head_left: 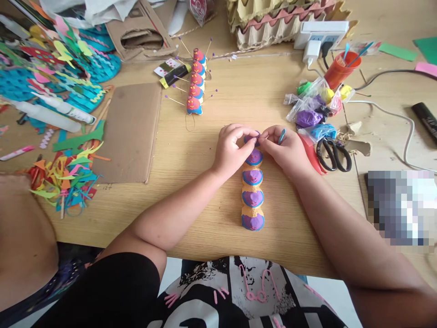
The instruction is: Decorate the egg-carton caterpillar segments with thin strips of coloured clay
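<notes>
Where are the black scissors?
In the head view, the black scissors lie on the table to the right of the right hand, just below the blue clay bag.

Looks like smooth wood on the table (pixel 191 164), matt clay on the purple caterpillar (pixel 253 199). Shows glossy plastic on the cup (pixel 335 73).

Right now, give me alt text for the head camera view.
The left hand and right hand touch the far end of a row of purple bumps on a table, the right holding a small blue stick. Beyond is a red and blue row; scissors lie rightward.
</notes>
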Tool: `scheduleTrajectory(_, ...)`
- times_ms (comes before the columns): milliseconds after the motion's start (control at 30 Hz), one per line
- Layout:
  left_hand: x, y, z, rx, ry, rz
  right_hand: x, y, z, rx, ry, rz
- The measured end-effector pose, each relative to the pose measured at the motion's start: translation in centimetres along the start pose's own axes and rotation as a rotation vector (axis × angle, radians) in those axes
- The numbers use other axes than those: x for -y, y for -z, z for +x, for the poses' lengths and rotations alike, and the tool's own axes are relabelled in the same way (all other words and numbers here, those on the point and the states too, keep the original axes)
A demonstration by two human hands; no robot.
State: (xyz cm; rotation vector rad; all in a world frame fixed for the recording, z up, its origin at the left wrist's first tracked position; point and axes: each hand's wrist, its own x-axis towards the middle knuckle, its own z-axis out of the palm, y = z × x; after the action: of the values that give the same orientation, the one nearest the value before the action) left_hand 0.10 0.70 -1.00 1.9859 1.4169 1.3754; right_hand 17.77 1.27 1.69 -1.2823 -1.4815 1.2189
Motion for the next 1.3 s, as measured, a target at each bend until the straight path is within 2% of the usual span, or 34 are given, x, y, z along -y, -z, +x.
scheduleTrajectory(500,-0.23,0.12,0.15,0.026,0.075,-0.024,0.16,-0.09,-0.14,-0.011,0.039,-0.116)
scheduleTrajectory(1300,-0.10,0.13,0.11,0.025,0.076,-0.024,0.23,-0.26,-0.22,-0.021,0.068,-0.162)
